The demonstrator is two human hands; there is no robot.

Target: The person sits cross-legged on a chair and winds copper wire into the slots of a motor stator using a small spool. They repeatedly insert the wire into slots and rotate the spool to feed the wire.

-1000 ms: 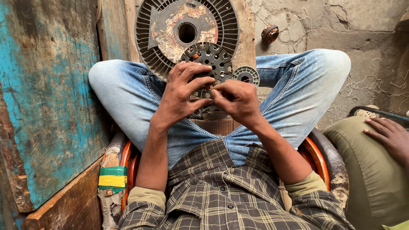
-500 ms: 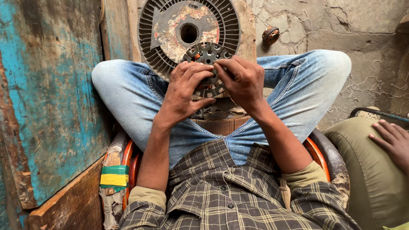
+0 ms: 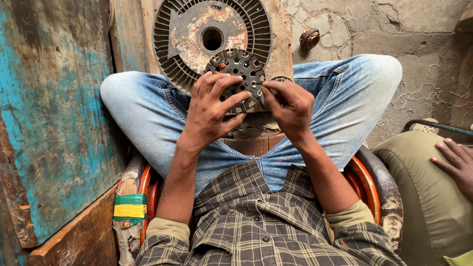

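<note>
A person is sitting cross-legged in blue jeans and a checked shirt, seen from above, and is holding a small round metal disc between both hands over the lap. The disc, dark and ringed with punched holes, is standing nearly face-on to the viewer, its flat side turned toward the person, so it has no long axis to speak of. It is lying just beyond the fingertips, up and away from the body.

The left hand is spreading across the disc's lower left, fingers curled over the rim and gripping it. The right hand is closing on the right edge, thumb and fingers pinching there; what exactly they are pinching is too small to tell. Both hands are equally near. The forearms are angling inward from bent elbows, wrists nearly meeting.

Behind the disc, a larger rusty slotted wheel is leaning against a wooden plank. At the far right, another person's hand is resting on an olive-clad knee.
</note>
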